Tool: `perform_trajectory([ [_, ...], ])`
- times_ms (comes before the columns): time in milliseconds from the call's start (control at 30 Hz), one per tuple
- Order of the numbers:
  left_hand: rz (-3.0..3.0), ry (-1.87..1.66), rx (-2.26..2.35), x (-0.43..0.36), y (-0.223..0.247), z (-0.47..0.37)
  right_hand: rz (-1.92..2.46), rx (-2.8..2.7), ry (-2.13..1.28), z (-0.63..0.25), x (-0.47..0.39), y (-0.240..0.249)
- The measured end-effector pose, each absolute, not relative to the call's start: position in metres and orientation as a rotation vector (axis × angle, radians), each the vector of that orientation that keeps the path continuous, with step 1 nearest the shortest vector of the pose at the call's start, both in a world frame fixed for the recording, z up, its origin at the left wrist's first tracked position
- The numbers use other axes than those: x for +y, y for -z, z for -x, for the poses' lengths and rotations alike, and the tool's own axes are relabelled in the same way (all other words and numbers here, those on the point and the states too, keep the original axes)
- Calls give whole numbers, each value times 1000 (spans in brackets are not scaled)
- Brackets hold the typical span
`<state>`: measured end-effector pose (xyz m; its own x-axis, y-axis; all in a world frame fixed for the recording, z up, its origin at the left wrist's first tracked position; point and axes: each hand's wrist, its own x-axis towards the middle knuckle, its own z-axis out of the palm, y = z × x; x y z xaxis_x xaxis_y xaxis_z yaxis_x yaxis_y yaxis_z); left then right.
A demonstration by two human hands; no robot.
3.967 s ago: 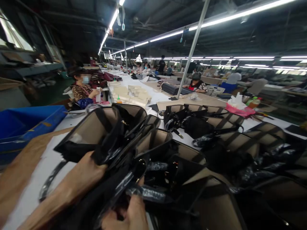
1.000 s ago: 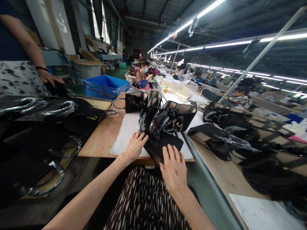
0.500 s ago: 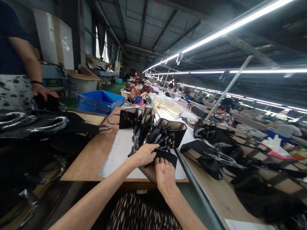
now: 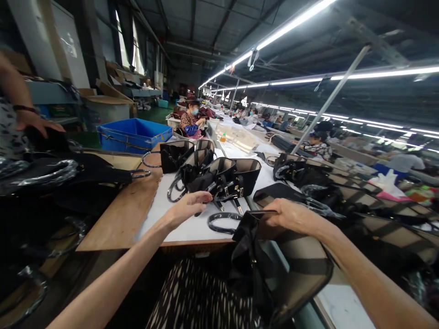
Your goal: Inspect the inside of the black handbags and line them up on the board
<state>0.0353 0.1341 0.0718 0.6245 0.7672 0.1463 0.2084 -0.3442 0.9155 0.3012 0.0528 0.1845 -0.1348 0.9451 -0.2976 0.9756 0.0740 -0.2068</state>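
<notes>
My right hand (image 4: 286, 214) is closed on the rim of a black handbag (image 4: 252, 256). The bag tips toward me over the table's front edge, its mouth showing a beige and dark striped lining. One plastic-wrapped loop handle (image 4: 223, 223) rests over white paper. My left hand (image 4: 190, 205) reaches out with fingers stretched and apart, holding nothing I can see. Just beyond it stands a cluster of black handbags (image 4: 248, 176) with beige linings and metal fittings. Loose straps with metal ends (image 4: 238, 206) hang from that cluster onto the white paper (image 4: 192, 230).
More black bags (image 4: 308, 183) lie in rows on the right. A dark heap of bags with wrapped handles (image 4: 51, 173) fills the left, where another person's hand (image 4: 37, 123) rests. Behind are a blue bin (image 4: 133, 135) and a seated co-worker (image 4: 190, 121). A slanted pole (image 4: 331, 98) rises at right.
Both hands were together on a black piece at the table's front. My right hand has moved right, now gripping a bag's rim; my left has drawn away leftward. The view has shifted slightly.
</notes>
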Motion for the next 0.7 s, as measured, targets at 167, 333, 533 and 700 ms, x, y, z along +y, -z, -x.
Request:
perform_trajectory([
  [167, -2168, -535, 832, 66, -87, -37, -1781, 2417, 619, -283, 44, -168],
  [333, -2282, -354, 981, 32, -89, -50, -1623, 2461, 772, -248, 44, -157],
  [533, -2185, -414, 1038, 17, -76, -30, -1394, 2626, 662, -217, 54, -110],
  [700, -2054, -235, 1245, 14, -53, -8, -1613, 2772, -24, -204, 40, -98],
])
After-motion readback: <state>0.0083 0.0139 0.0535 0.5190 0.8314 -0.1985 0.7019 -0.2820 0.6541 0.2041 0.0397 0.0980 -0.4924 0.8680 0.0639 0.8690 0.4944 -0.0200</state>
